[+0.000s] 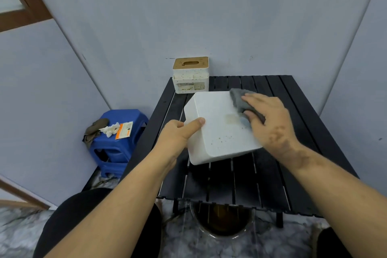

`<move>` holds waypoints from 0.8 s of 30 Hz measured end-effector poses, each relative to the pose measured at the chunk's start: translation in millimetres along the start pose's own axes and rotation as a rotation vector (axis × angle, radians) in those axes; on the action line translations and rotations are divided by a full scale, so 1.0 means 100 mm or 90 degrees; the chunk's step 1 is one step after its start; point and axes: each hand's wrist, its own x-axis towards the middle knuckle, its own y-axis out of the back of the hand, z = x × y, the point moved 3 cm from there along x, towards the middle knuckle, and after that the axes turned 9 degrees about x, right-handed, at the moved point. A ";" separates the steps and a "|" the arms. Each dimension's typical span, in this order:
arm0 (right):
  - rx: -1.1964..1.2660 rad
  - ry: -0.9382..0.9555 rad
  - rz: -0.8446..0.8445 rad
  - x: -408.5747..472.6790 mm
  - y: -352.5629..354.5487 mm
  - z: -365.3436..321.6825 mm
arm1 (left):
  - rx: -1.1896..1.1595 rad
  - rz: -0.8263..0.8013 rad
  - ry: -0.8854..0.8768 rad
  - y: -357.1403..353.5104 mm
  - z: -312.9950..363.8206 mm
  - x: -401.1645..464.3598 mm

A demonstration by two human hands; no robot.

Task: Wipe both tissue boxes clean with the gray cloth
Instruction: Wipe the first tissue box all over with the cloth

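Above black table (272, 174), tilted white tissue box (219, 128) between hands, gray cloth (240, 100) atop.

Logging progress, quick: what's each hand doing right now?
Left hand: grips the white tissue box, tilted up off the table.
Right hand: presses the gray cloth onto it.

Two bare forearms, dark legwear

Left hand (180, 132) and right hand (270, 123) bare, no gloves, rings or watch visible; both forearms uncovered right to the frame edge, no sleeve showing; black trousers (69, 222) over left knee, bottom left; dark fabric sliver at bottom right corner, unclear.
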 end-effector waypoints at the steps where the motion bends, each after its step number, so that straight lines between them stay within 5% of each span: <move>1: -0.009 0.028 -0.007 -0.06 -0.08 -0.10 | -0.005 -0.004 0.004 0.00 -0.02 0.01; 6: 0.048 0.231 -0.115 -0.22 -0.20 -0.34 | 0.001 -0.031 -0.004 0.01 -0.02 0.01; 11: 0.009 0.041 0.051 -0.23 -0.05 -0.03 | 0.009 -0.021 0.028 0.02 0.01 -0.02; 17: 0.065 0.225 -0.096 -0.37 -0.24 -0.40 | 0.016 -0.019 0.026 0.02 -0.01 0.01; 22: 0.029 0.114 0.022 -0.29 -0.07 -0.16 | -0.009 -0.007 0.071 0.03 -0.01 -0.02; 24: 0.057 0.168 -0.009 -0.37 -0.19 -0.38 | -0.017 -0.001 0.070 0.02 -0.01 -0.02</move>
